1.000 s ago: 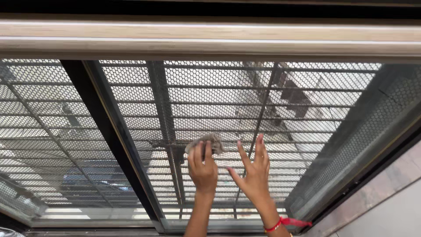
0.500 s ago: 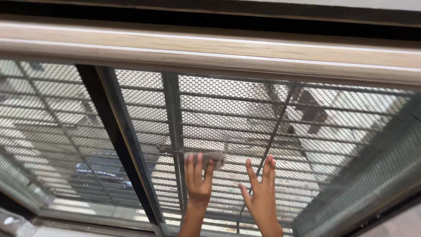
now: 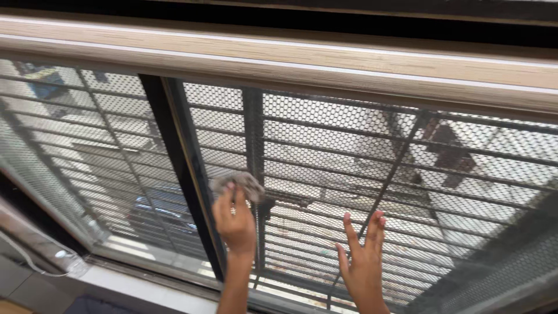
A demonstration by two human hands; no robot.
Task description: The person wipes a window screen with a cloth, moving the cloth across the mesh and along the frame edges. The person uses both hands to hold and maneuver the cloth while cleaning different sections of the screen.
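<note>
My left hand presses a crumpled grey cloth against the window glass, close to the dark vertical frame bar. My right hand lies flat on the same pane lower to the right, fingers spread and holding nothing. Behind the glass is a honeycomb metal mesh with horizontal bars.
A pale wood-grain rail runs across the top of the window. A second pane sits to the left of the frame bar. The sill runs along the bottom left, with a thin white cable beside it.
My left hand has slid the cloth leftward across the glass toward the frame bar. The right hand stayed flat on the pane. The view has shifted to the left.
</note>
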